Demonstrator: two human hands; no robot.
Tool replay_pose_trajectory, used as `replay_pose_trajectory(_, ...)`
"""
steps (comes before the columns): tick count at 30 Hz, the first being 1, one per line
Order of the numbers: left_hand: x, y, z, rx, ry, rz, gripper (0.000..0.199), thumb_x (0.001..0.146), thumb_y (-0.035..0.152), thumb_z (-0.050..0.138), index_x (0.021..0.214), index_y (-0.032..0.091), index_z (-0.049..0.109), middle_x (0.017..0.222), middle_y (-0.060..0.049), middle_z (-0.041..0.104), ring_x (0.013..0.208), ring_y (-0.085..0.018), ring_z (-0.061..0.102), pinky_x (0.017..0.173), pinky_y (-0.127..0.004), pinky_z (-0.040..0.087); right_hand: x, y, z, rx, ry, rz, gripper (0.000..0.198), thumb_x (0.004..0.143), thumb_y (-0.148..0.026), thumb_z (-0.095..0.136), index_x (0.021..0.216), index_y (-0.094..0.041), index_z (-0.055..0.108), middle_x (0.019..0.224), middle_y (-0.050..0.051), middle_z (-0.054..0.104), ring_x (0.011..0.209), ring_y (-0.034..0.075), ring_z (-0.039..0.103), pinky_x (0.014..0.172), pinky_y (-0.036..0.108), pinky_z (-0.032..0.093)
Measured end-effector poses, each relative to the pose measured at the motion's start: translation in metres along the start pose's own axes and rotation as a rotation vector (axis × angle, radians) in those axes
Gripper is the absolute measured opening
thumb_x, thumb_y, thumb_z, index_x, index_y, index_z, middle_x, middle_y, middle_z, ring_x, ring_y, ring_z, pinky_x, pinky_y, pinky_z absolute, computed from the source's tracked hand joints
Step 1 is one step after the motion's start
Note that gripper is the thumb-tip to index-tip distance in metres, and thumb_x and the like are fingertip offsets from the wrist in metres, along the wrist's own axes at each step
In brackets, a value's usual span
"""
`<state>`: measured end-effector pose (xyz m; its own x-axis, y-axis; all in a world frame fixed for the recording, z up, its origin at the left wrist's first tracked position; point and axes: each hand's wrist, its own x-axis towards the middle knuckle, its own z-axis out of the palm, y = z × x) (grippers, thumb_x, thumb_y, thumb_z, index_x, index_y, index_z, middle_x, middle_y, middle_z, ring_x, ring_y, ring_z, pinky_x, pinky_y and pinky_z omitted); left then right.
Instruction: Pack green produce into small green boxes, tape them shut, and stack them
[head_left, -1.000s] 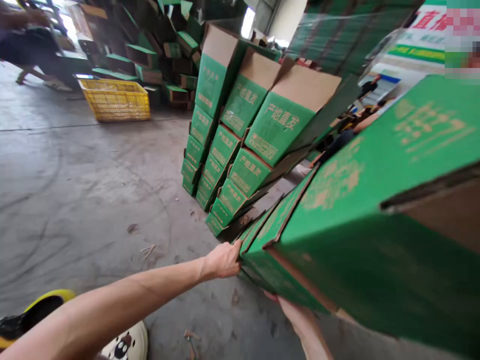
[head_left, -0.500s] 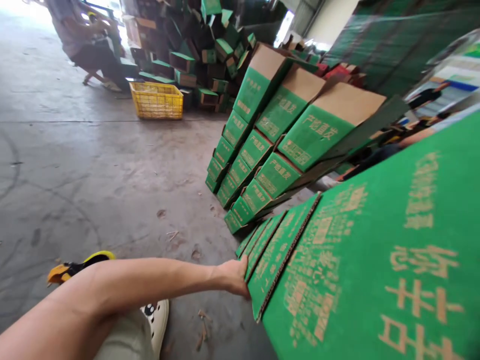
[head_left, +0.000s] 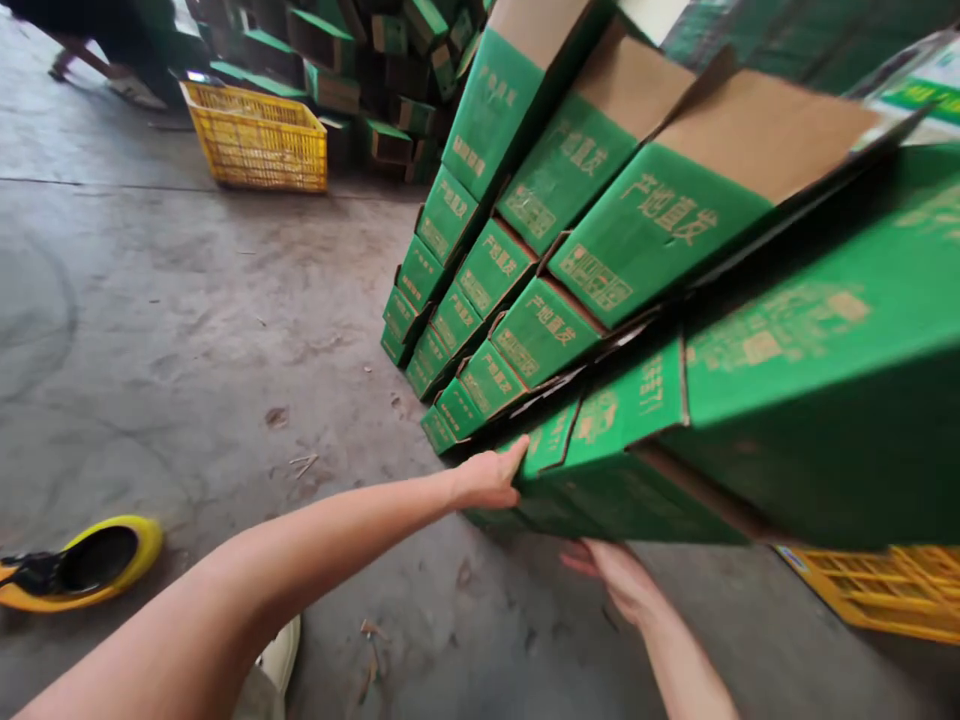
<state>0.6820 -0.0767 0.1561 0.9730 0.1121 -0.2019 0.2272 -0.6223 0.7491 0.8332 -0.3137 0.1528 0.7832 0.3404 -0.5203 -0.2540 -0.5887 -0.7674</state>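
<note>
A tall stack of green cardboard boxes (head_left: 622, 410) with tan printing rises close in front of me. My left hand (head_left: 491, 478) is closed on the edge of a low box in this stack, its thumb lying against the green side. Below the stack's near face is my right hand (head_left: 607, 572), fingers stretched toward the left and partly apart. The box edge overlaps the top of that hand, so whether it touches the cardboard is hard to see. Directly behind stand further columns of green boxes (head_left: 514, 335), their top flaps raised.
A yellow crate (head_left: 262, 140) sits on the concrete floor at the far left, with another yellow crate (head_left: 892, 590) at lower right. Behind lies a heap of loose green boxes (head_left: 330, 60). A yellow and black object (head_left: 97, 560) is at left. A person's legs (head_left: 112, 50) show top left.
The near stack has turned and now sits closer against the columns behind, showing its side face. My right hand has come into view below it. The view has shifted downward and nearer.
</note>
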Motion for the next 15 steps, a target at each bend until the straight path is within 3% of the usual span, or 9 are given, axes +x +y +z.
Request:
replay_pose_trajectory(4, 0.012, -0.012, 0.014, 0.020, -0.013, -0.032, 0.100, 0.092, 0.028, 0.057, 0.170, 0.009, -0.003, 0.135, -0.023, 0.071, 0.120, -0.033, 0.073, 0.097, -0.036, 0.056, 0.009, 0.008, 0.000, 0.195, -0.073, -0.001, 0.022, 0.071, -0.034, 0.081, 0.089, -0.025, 0.071, 0.103, 0.010, 0.080, 0.089, 0.027, 0.074, 0.075, 0.046, 0.064)
replay_pose_trajectory(7, 0.013, -0.021, 0.025, 0.051, 0.033, -0.019, 0.097, 0.099, 0.036, 0.053, 0.170, 0.007, -0.006, 0.133, -0.025, 0.072, 0.120, -0.034, 0.073, 0.098, -0.039, 0.056, 0.012, 0.035, 0.014, 0.395, -0.153, -0.058, 0.032, 0.074, -0.055, 0.082, 0.083, -0.027, 0.068, 0.097, 0.007, 0.080, 0.100, 0.029, 0.074, 0.088, 0.052, 0.061)
replay_pose_trajectory(10, 0.013, -0.029, 0.032, 0.119, 0.101, 0.085, 0.094, 0.099, 0.032, 0.054, 0.170, 0.008, -0.004, 0.145, -0.026, 0.065, 0.124, -0.034, 0.071, 0.099, -0.039, 0.057, 0.023, 0.072, 0.036, 0.565, -0.153, -0.113, 0.043, 0.070, -0.069, 0.079, 0.087, -0.031, 0.070, 0.110, 0.005, 0.079, 0.116, 0.031, 0.069, 0.097, 0.058, 0.057)
replay_pose_trajectory(15, 0.013, -0.042, 0.027, 0.163, 0.139, 0.208, 0.092, 0.100, 0.028, 0.056, 0.171, 0.013, 0.000, 0.152, -0.021, 0.061, 0.127, -0.031, 0.070, 0.100, -0.037, 0.057, 0.058, 0.122, 0.065, 0.602, 0.071, -0.142, 0.037, 0.058, -0.039, 0.085, 0.090, -0.031, 0.069, 0.118, 0.002, 0.075, 0.124, 0.027, 0.063, 0.101, 0.043, 0.057)
